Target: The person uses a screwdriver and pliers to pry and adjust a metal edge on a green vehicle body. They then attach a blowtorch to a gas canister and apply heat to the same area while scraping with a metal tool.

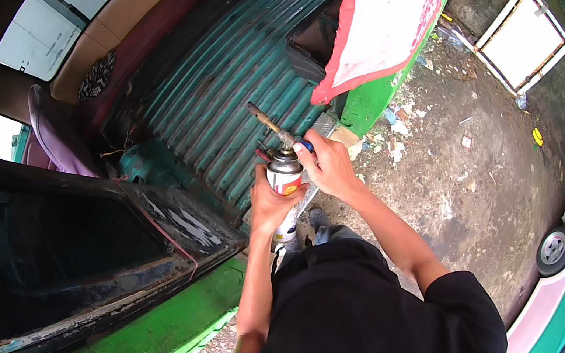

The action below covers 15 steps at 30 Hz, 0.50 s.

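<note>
A white gas can (285, 180), marked with a red and yellow patch and topped by a shiny metal shoulder, is fitted with a torch head (284, 139) that is drawn out into a slim nozzle (260, 115), its metal browned toward the tip. The can is gripped around its middle by the left hand (269, 201), its lower end left exposed below the palm. The torch head, just above the left hand, is grasped at its side by the closed right hand (331, 161), by which a blue part is partly covered. The nozzle is pointed away from both hands, forward and slightly left. Beyond the hands, a vehicle's ribbed green floor (211, 106) is seen. Ahead and right of the right hand, a red-edged cloth (390, 16) is draped over a green panel (369, 106). Well left of the left hand, a dark window (72, 234) is framed by worn metal.
</note>
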### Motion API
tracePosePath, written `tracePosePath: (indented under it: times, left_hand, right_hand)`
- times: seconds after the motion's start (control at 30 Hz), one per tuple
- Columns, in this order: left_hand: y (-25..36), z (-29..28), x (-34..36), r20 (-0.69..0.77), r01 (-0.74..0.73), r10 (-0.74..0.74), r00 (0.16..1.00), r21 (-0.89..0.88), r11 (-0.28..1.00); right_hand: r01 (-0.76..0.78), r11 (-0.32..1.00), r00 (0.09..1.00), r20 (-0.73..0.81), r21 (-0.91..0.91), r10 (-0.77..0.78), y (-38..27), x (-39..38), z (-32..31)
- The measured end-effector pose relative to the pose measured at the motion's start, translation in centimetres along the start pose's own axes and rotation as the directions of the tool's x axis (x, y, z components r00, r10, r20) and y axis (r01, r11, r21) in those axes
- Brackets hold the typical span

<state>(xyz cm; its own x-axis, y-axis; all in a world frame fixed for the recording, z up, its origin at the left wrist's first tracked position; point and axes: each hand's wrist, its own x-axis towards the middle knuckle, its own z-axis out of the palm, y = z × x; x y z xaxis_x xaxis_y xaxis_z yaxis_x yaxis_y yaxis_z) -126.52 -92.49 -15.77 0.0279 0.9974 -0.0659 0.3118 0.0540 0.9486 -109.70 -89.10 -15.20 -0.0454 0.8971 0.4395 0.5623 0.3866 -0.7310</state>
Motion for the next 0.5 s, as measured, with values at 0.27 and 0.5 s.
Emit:
tracePosePath:
  times: [0.27, 0.5]
  left_hand:
    - [1.0, 0.9, -0.8, -0.066, 0.028, -0.009, 0.998, 0.293, 0.956]
    - [1.5, 0.9, -0.7, -0.161, 0.08, 0.009, 0.987, 0.535, 0.841]
  right_hand:
    - [-0.331, 0.89, 0.914, -0.129, 0.313, 0.385, 1.7, -0.6, 3.2]
    - [-0.596, 0.163, 0.638, 0.34, 0.786, 0.691, 2.3, -1.1, 4.7]
